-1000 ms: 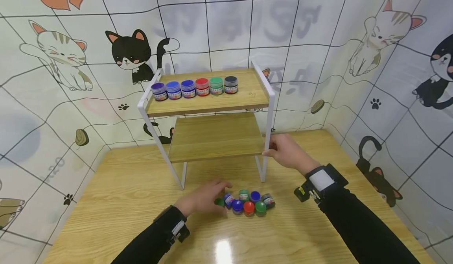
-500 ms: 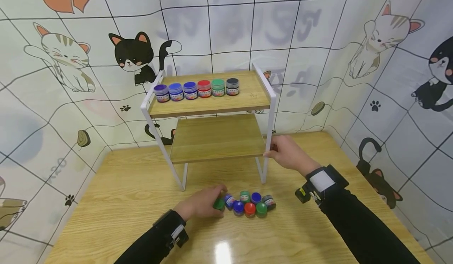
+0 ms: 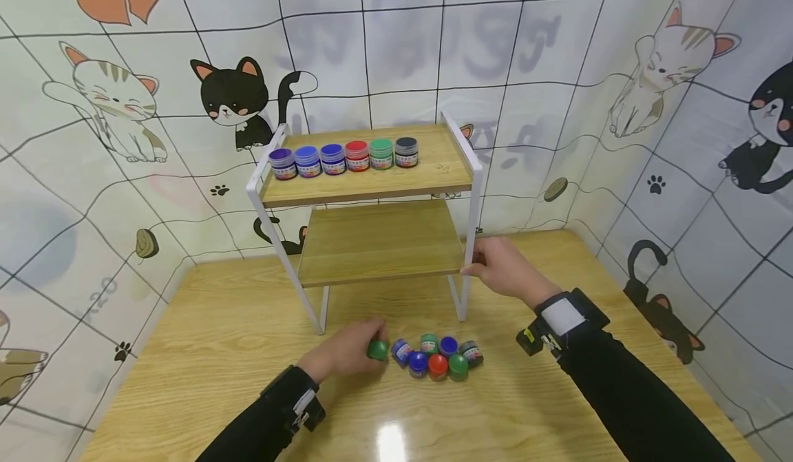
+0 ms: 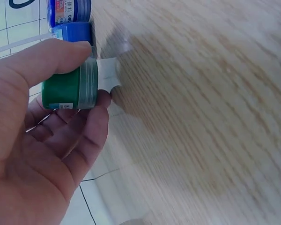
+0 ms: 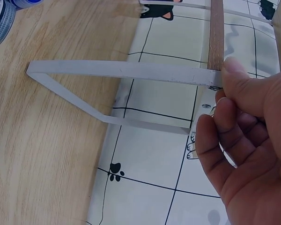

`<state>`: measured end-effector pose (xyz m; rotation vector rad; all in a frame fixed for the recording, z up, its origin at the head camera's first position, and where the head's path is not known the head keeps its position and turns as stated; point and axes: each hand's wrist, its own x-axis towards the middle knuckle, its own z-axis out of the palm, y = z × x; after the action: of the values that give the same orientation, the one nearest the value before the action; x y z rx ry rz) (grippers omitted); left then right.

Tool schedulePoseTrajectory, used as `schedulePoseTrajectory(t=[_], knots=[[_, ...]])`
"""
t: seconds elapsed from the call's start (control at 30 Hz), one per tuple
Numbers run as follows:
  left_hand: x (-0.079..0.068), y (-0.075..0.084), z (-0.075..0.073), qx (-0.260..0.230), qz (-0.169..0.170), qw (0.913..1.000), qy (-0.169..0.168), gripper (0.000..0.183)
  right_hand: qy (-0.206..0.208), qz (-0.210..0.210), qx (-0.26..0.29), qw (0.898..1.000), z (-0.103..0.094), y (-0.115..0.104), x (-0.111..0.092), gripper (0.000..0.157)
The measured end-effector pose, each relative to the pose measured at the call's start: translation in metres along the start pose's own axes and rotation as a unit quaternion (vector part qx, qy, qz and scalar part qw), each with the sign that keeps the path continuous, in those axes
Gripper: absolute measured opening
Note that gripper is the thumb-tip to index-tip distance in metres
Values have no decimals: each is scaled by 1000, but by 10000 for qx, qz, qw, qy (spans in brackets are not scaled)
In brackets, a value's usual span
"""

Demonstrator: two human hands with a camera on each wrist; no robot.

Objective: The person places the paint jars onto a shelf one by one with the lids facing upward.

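Observation:
My left hand (image 3: 350, 348) grips a green paint jar (image 4: 68, 86) between thumb and fingers, low over the table. Just right of it lies a cluster of paint jars: a tilted blue-purple jar (image 3: 401, 352), a blue one (image 3: 418, 364), a red one (image 3: 437, 367), a green one (image 3: 458, 367) and a black one (image 3: 471, 354), among others. My right hand (image 3: 504, 269) pinches the white frame (image 5: 131, 70) of a two-tier shelf at its right side, by the lower board (image 3: 381, 242). Several jars stand in a row on the upper board (image 3: 434, 173), a black jar (image 3: 406, 152) at the right end.
The shelf stands on a wooden table (image 3: 217, 359) near the back wall (image 3: 396, 49), which has a cat-print covering. Its left white leg (image 3: 288, 262) rises behind my left hand. The lower board carries no jars.
My left hand has closed round the green jar and drawn it a little left, away from the cluster. The right hand keeps its place on the frame.

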<state>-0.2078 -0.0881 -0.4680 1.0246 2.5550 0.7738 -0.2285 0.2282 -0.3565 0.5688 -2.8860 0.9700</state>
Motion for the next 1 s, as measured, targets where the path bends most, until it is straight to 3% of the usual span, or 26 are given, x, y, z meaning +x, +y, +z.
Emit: schedulePoseTrajectory(t=[0.27, 0.4, 0.67, 1.0], knots=[[1, -3, 1, 227, 166, 9996, 38, 26, 1, -2, -27, 10000, 0, 0, 0, 10], [2, -3, 0, 336, 132, 9993, 32, 32, 32, -41, -58, 10000, 0, 0, 0, 10], [2, -4, 0, 113, -315, 9994, 131, 39, 48, -15, -40, 10000, 1, 0, 1, 9], [1, -4, 1, 346, -16, 9990, 274, 33, 67, -10, -70, 10000, 2, 0, 1, 9]])
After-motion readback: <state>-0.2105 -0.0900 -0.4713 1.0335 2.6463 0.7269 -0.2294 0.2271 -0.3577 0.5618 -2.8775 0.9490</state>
